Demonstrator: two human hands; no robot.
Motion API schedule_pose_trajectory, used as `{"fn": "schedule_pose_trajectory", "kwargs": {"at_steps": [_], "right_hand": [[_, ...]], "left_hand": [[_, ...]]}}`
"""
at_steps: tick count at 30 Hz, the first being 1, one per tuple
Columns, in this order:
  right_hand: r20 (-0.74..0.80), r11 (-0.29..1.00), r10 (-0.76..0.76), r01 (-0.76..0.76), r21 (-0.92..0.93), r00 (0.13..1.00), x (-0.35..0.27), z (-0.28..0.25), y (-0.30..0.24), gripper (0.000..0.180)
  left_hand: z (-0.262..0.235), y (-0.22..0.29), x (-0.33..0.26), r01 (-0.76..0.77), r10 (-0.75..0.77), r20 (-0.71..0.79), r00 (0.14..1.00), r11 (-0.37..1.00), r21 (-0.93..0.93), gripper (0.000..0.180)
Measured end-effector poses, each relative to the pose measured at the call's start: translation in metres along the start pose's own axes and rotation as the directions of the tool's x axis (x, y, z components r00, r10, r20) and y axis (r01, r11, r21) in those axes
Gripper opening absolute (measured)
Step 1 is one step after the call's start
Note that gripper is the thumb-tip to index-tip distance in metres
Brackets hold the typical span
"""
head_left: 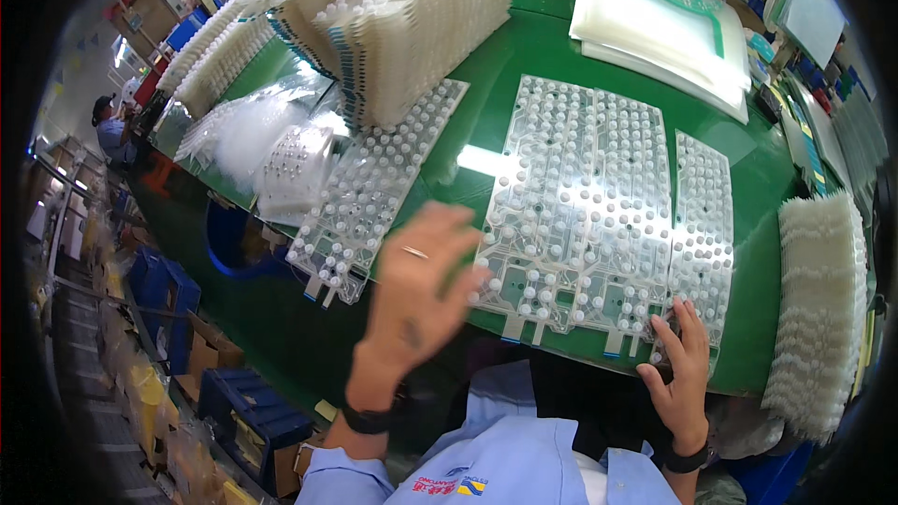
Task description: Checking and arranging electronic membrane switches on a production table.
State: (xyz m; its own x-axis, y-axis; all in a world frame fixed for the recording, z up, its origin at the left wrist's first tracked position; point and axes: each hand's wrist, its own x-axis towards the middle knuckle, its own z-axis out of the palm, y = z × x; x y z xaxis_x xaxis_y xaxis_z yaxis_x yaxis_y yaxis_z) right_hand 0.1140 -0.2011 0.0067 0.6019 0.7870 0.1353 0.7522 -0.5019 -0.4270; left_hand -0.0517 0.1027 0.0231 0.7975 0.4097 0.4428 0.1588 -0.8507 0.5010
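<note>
My left hand (419,292) hovers blurred above the near edge of the green table (524,47), fingers spread and empty, a ring on one finger. It is just left of several clear membrane sheets (580,196) studded with white rubber domes, laid side by side. My right hand (681,365) rests its fingertips on the near corner of the rightmost sheet (702,215). Another dome sheet (369,192) lies to the left, running under a tall leaning stack of such sheets (412,28).
A pile of clear plastic sheets (655,23) lies at the far right. A white fringed stack (823,299) stands at the table's right end. Loose sheets in plastic bags (253,140) sit at left. Blue crates (248,411) are on the floor. A person (110,122) works far left.
</note>
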Motion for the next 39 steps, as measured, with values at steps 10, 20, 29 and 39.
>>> {"fn": "schedule_pose_trajectory", "kwargs": {"at_steps": [10,20,29,39], "right_hand": [[-0.057,0.999,-0.026,0.024,-0.036,0.998,0.003,0.006,-0.005,0.046],[-0.224,0.976,0.033,0.017,0.217,0.974,-0.017,-0.010,-0.033,0.039],[-0.173,0.932,-0.053,0.111,0.345,0.984,-0.029,-0.034,-0.061,0.024],[0.002,0.597,0.407,-0.267,0.757,0.914,-0.091,-0.015,-0.035,0.008]], "left_hand": [[-0.041,-0.110,-0.003,0.203,-0.190,-0.073,0.979,0.909,0.365,0.044],[-0.054,-0.067,-0.010,0.221,-0.129,-0.326,0.936,0.939,0.263,0.015],[0.036,0.120,-0.024,-0.132,0.307,0.297,0.904,0.862,-0.489,0.017],[0.088,0.140,-0.046,0.323,0.140,0.594,0.792,0.730,-0.602,0.014]]}}
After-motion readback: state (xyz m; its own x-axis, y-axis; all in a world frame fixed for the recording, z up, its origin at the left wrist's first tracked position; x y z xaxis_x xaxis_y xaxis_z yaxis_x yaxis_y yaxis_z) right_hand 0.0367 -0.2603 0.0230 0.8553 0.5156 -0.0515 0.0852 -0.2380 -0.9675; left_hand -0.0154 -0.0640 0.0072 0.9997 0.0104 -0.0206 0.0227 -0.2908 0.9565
